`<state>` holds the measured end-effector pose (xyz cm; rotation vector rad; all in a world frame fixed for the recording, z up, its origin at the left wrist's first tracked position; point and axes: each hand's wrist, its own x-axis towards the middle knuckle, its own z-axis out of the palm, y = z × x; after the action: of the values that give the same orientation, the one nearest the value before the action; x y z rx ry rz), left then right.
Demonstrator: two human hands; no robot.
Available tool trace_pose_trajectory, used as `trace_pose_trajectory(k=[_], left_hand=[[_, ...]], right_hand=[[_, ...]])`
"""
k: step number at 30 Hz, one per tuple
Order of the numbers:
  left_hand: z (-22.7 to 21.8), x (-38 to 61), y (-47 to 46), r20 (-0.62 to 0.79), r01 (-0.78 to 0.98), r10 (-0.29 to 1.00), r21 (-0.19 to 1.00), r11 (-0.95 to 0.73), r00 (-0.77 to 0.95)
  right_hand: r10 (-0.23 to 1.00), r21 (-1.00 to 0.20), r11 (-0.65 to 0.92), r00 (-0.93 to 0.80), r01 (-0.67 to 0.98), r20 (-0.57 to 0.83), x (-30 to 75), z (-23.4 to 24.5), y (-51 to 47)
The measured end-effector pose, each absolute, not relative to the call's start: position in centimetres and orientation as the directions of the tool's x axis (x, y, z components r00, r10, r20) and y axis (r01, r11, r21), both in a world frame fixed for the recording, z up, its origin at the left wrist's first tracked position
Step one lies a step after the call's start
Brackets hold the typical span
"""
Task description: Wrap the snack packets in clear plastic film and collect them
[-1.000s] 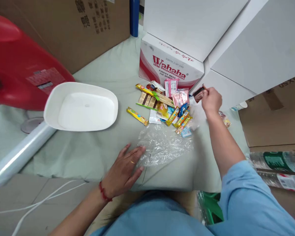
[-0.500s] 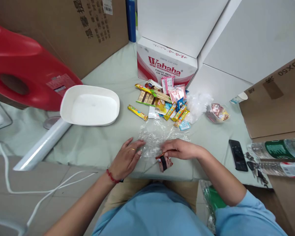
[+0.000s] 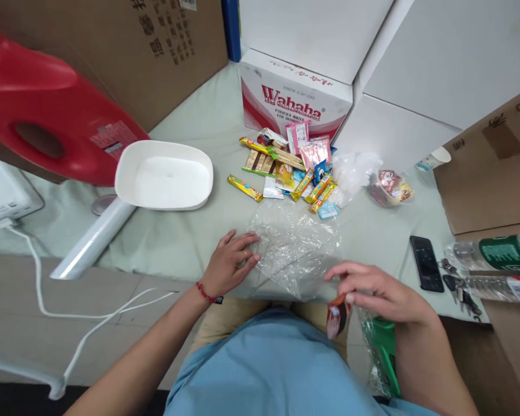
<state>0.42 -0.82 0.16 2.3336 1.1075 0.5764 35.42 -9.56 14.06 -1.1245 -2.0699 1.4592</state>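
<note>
- Centre left: bare desk (image 3: pixel 186 238) between the white tray (image 3: pixel 164 203) and the left hand (image 3: pixel 229 263), open passage.
- Upper centre: the snack pile (image 3: pixel 286 171) obstructs, with the Wahaha box (image 3: pixel 295 99) behind.
- Right of centre: open strip between the clear film (image 3: pixel 301 248) and phone (image 3: pixel 427 264).
- Upper left: red jug (image 3: pixel 78 118) blocks.

1. A single view: a camera worn on the person's head, facing forward and steeply down over the cloth-covered table (image 3: pixel 177 240).
2. It looks from above the blue shirt (image 3: pixel 264 370), which fills the bottom centre.
3. The left hand (image 3: pixel 231 263) and right hand (image 3: pixel 379 292) are the near subjects, below mid-height, seen from above.
4. Farther off, the view reaches the Wahaha water carton (image 3: pixel 297 104), near enough for its large lettering to read.
5. It takes in a wide field: the red plastic jug (image 3: pixel 56 86) is cut by the left edge, the green-labelled bottle (image 3: pixel 498 253) by the right.
6. The table's front edge slants down rightward.
</note>
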Motion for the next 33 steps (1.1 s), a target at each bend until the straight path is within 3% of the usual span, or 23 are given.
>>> trace_pose_trajectory(k=[2,4,11,14,18,21,27,30,33], left_hand=[[0.3,0.7,-1.0,0.152,0.602,0.796,0.575,-0.554,0.586],[0.4,1.1,-1.4,0.149,0.623,0.8,0.551,-0.555,0.581],[0.0,0.9,-3.6,0.228,0.647,0.842,0.552,-0.525,0.489],[0.2,0.5,-3.9,0.193,0.631,0.827,0.562,-0.535,0.528],[1.0,1.2,-3.6,0.107,0.61,0.803,0.594,-0.525,0.587],[1.4,2.1,-3.3,0.096,0.621,0.835,0.624,-0.475,0.542],[0.7,2.8,-2.5,0.06,0.688,0.909,0.634,-0.353,0.412],[0.8,2.5,-2.2,0.026,0.711,0.896,0.599,-0.369,0.443],[1.3,2.0,-2.2,-0.006,0.706,0.861,0.576,-0.412,0.508]], right_hand=[[0.919,-0.931,0.081,-0.388,0.356,-0.069,35.2,13.6,-8.8],[0.983,-0.942,-0.032,-0.16,0.333,-0.09,34.5,12.1,-7.5],[0.947,-0.87,-0.311,0.195,0.382,-0.253,34.5,5.0,-5.8],[0.891,-0.868,-0.423,0.296,0.261,-0.345,35.4,4.5,-7.4],[0.823,-0.879,-0.476,0.341,-0.024,-0.455,34.6,5.9,-8.6],[0.822,-0.875,-0.47,0.306,-0.112,-0.481,32.6,6.6,-8.1],[0.847,-0.854,-0.519,0.111,-0.031,-0.519,28.6,4.0,-7.4],[0.865,-0.865,-0.496,0.125,0.076,-0.485,27.9,2.7,-7.7],[0.867,-0.87,-0.485,0.178,0.084,-0.466,27.6,2.3,-7.9]])
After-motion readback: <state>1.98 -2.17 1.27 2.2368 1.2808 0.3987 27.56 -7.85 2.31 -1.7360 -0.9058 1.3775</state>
